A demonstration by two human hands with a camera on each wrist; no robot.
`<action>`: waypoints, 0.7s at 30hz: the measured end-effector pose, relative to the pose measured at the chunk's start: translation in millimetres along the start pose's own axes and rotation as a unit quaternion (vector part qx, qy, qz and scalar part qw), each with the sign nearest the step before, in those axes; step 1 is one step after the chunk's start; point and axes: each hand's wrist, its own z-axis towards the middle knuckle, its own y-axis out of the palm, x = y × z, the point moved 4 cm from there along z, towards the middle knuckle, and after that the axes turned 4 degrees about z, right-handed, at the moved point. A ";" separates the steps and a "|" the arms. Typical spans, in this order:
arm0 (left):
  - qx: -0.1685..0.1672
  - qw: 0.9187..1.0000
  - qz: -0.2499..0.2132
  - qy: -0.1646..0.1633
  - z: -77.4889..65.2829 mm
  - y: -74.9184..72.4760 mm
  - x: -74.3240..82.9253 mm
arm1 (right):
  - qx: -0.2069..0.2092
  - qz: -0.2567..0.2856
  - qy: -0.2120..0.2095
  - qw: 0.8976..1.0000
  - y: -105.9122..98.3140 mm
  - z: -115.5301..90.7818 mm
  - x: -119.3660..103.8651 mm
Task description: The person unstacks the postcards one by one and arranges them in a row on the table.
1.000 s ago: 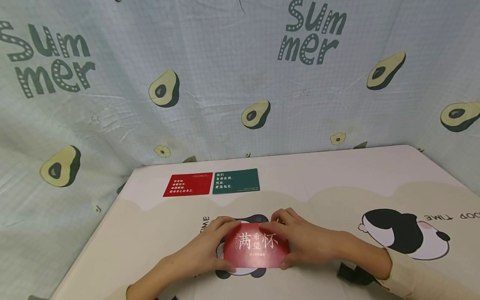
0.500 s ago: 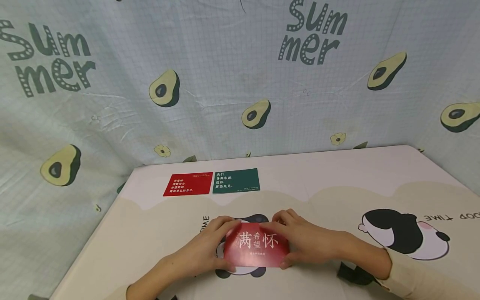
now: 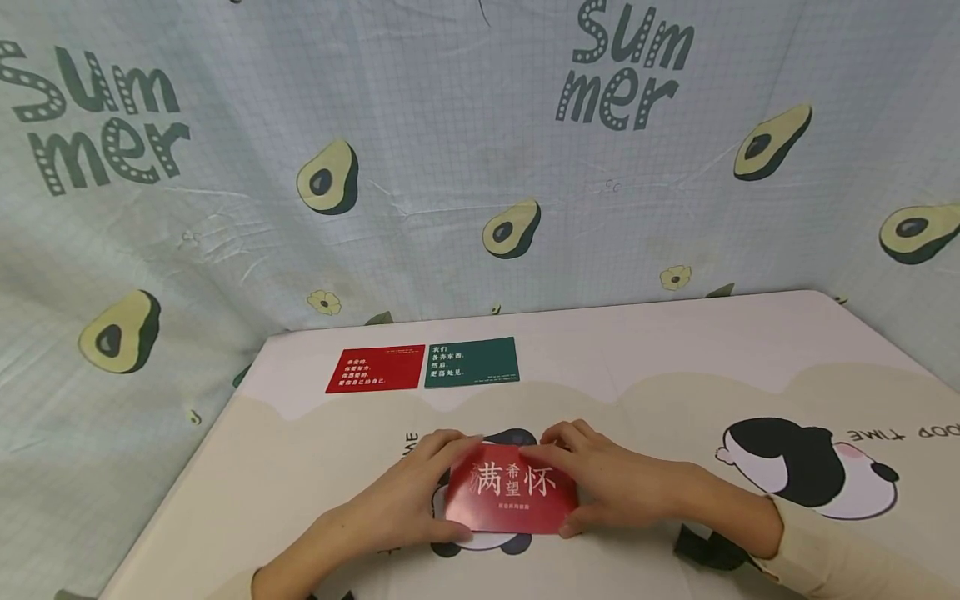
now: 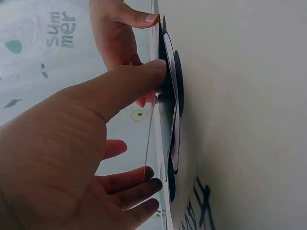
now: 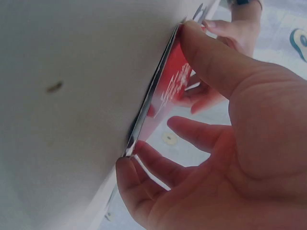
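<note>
Avocado-print cloth (image 3: 427, 167) behind pale table (image 3: 637, 350)

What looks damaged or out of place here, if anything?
A small dark smudge on the pale printed tabletop, right wrist view, looks odd against plain surroundings; stain or print, I can't tell. The glossy red rectangular card shows no visible damage.

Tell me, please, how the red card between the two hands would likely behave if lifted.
The red card would probably be light, since its edge looks thin in the right wrist view. It seems fairly stiff, its face looking flat between the left hand and right hand. Its sheen hints at some slipperiness.
</note>
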 end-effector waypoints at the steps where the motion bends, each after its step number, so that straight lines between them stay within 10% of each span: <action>1: 0.000 1.000 0.001 -0.003 0.2 -0.7 -0.5 | 0.000 -0.001 0.003 1.000 -0.2 0.1 0.0; 21: 0.124 0.992 -0.004 0.029 18.9 -28.9 3.4 | 0.052 -0.013 0.011 0.998 -42.5 -0.4 14.1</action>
